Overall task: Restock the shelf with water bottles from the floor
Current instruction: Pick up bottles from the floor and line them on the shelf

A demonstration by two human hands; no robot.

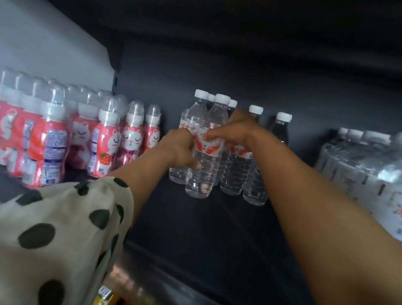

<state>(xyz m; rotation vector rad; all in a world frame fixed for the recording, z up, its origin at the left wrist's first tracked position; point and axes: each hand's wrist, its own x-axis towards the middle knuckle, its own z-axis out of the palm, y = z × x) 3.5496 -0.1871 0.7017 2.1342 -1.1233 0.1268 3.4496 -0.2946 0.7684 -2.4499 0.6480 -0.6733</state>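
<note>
Both arms reach deep into a dark shelf [209, 231]. The left hand [179, 149] and the right hand [231, 130] meet on one clear water bottle [206, 153] that stands upright at the front of a small cluster, roughly at the centre of the view. The left hand is curled around the bottle's left side at label height, its thumb pressed on the ribbed wall just below the red and white label. The right hand closes on the bottle from 2 o'clock, fingers [212, 134] pinching the upper edge of the label. The bottle's base rests on the shelf.

Behind and beside it, toward 12 and 3 o'clock, stand other water bottles [237, 165] with white caps, close together, some touching. At 9 o'clock sits a block of pink cat-print drink bottles [49, 136] with clear domed caps, apart from the water cluster. At 3 o'clock, near the frame edge, lies a shrink-wrapped pack of larger water bottles [385, 178]. A cream sleeve with dark dots [41, 233] covers the left upper arm at 7 o'clock; the right forearm is bare.
</note>
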